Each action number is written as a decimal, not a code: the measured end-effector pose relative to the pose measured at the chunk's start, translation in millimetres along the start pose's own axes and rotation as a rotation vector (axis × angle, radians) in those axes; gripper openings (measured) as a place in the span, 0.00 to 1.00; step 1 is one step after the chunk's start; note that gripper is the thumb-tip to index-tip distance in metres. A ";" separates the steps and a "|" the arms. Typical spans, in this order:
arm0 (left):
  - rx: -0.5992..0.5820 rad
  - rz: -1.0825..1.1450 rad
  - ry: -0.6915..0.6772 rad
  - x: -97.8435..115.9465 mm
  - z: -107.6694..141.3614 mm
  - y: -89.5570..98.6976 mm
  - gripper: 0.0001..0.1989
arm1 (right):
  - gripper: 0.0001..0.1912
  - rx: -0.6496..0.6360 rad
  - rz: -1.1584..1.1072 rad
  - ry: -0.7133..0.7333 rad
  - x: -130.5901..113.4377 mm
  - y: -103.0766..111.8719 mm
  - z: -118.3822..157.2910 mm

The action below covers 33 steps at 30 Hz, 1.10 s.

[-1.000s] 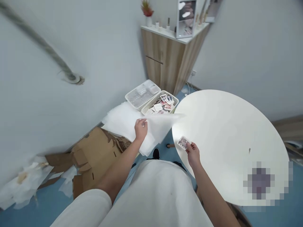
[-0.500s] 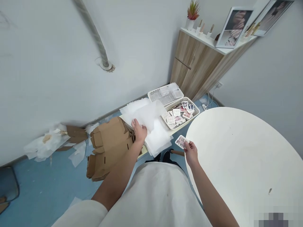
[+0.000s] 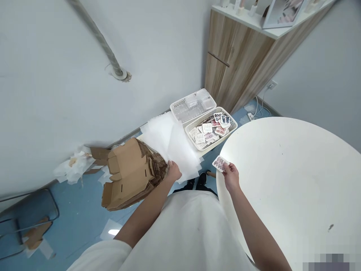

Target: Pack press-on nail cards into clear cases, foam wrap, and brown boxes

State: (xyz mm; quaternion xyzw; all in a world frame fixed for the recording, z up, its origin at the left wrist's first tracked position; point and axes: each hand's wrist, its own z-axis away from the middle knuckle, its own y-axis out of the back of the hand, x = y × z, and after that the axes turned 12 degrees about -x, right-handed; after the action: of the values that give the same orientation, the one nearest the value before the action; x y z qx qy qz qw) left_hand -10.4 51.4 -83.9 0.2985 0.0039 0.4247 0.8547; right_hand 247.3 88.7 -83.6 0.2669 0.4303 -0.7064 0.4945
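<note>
In my right hand [image 3: 231, 177] is a small white-edged pack of press-on nails [image 3: 220, 163], pinched at its corner beside the round table's rim. My left hand [image 3: 174, 171] is closed on the near edge of a thin white foam sheet [image 3: 180, 141], at the lower left of the sheet stack. The fingertips are partly hidden. Left of that hand lies a stack of flattened brown cardboard boxes [image 3: 132, 171]. Beyond the sheets, a white basket [image 3: 194, 147] holds many similar nail packs, some showing printed card backs.
A second white basket [image 3: 172, 107] with clear plastic cases stands against the wall. The round white table [image 3: 282, 169] fills the right side. A wood-grain cabinet [image 3: 234, 56] is behind. Crumpled white wrapping [image 3: 75, 167] and a dark chair [image 3: 31, 210] are at left.
My left hand has drawn the foam sheet toward me; its raised, curled part now lies flatter on the stack. My right hand still holds the nail pack. The view has shifted slightly.
</note>
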 end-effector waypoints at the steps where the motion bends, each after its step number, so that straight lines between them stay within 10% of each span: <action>1: 0.016 0.016 0.029 0.3 -2.1 1.3 0.44 | 0.17 -0.001 -0.001 -0.009 0.4 2.3 0.0; 7: 0.387 0.271 0.010 1.9 -14.7 12.4 0.37 | 0.17 -0.009 0.038 -0.034 -1.8 10.3 -3.0; 12: 0.205 0.277 0.007 -5.6 -12.6 -0.1 0.34 | 0.19 -0.001 0.091 -0.039 -3.2 10.4 -6.5; 22: 0.429 0.022 -0.179 17.4 10.0 4.2 0.39 | 0.17 -0.011 0.063 -0.031 -1.6 -3.9 0.0; 28: 0.015 0.197 -0.739 54.3 27.7 -8.0 0.32 | 0.18 -0.004 0.126 -0.001 -8.4 -16.0 9.0; 33: -0.255 0.129 -0.951 74.8 32.6 -24.8 0.37 | 0.19 0.105 0.164 0.085 -7.8 -13.3 34.1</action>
State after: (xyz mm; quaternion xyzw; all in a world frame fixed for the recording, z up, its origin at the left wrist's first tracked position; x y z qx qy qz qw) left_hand 63.8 77.9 -51.4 0.3519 -0.4571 0.2906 0.7634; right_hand 239.5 64.5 -56.2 0.3567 0.3901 -0.6731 0.5173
